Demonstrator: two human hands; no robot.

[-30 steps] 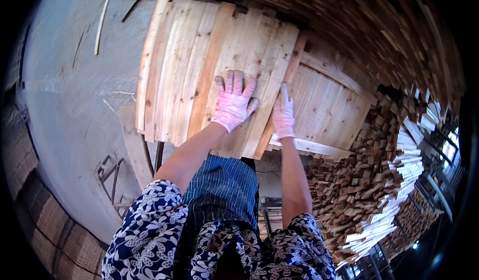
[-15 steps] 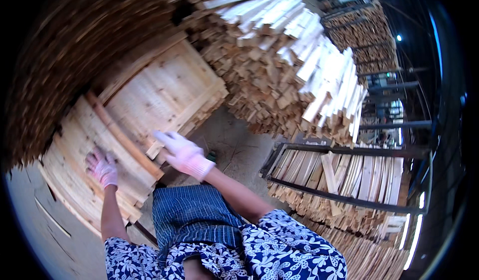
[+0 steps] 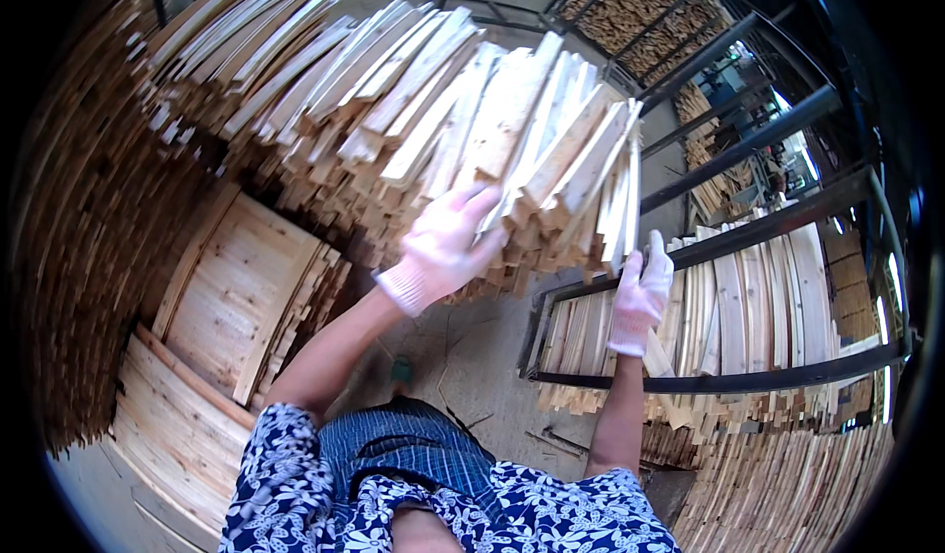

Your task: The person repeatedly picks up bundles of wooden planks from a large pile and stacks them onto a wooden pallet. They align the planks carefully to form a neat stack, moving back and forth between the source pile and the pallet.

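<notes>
My left hand (image 3: 443, 248), in a pinkish-white knit glove, reaches to the near ends of a big pile of pale wooden slats (image 3: 502, 125). Its thumb and fingers are apart at the slat ends, and I see no slat clearly held. At the pile's right end is my right hand (image 3: 642, 302), gloved alike, with fingers stretched upward beside the outermost slats. It looks open, holding nothing. To the left lie flat stacks of boards, one a pale wooden panel (image 3: 231, 292) with a strip along its edge and another a lower board stack (image 3: 177, 400) nearer me.
A dark metal frame (image 3: 728, 384) holds more slats on the right. Below it stands another slat stack (image 3: 778, 479). A tall wood stack (image 3: 89, 228) walls the far left. Concrete floor (image 3: 472, 341) shows between, with thin scraps on it.
Both hands have left the boards on the left and moved right to the slat pile. The view has turned right, so the board stacks now sit further left and lower.
</notes>
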